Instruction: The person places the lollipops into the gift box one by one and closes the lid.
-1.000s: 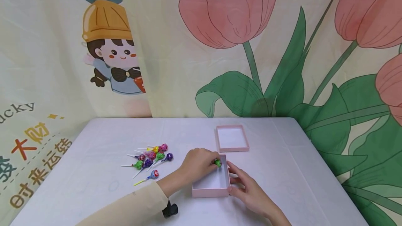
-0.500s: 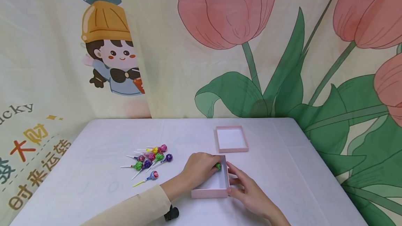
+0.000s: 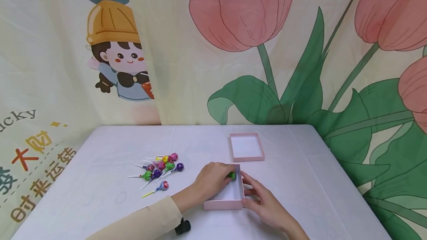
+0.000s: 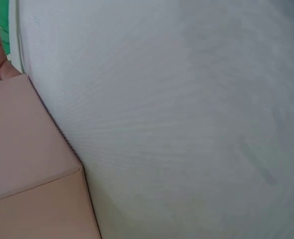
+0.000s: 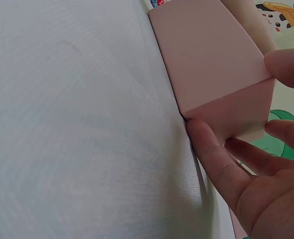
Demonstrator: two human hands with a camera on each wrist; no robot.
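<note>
Reaching in from the left, my left hand [image 3: 213, 179] pinches a green-wrapped lollipop [image 3: 232, 176] inside the pink box [image 3: 222, 205]; its stick is hidden under the hand. The candy head lies near the box's far right corner. My right hand [image 3: 267, 203] touches the box's right side from outside, thumb by the near corner, fingers spread along the wall. The right wrist view shows these fingertips against the side of the pink box [image 5: 217, 55]. In the left wrist view only the outside of the box [image 4: 32, 144] shows, with part of a hand behind it.
Several wrapped lollipops [image 3: 156, 173] lie in a loose pile on the white table [image 3: 113, 143], left of the box. One blue lollipop [image 3: 164, 185] with a yellow stick lies nearer. Behind the box sits its shallow pink lid [image 3: 248, 159], inside facing up.
My left hand has lowered slightly into the box with the green lollipop, mostly in the first half second. My right hand stays at the box's side.
</note>
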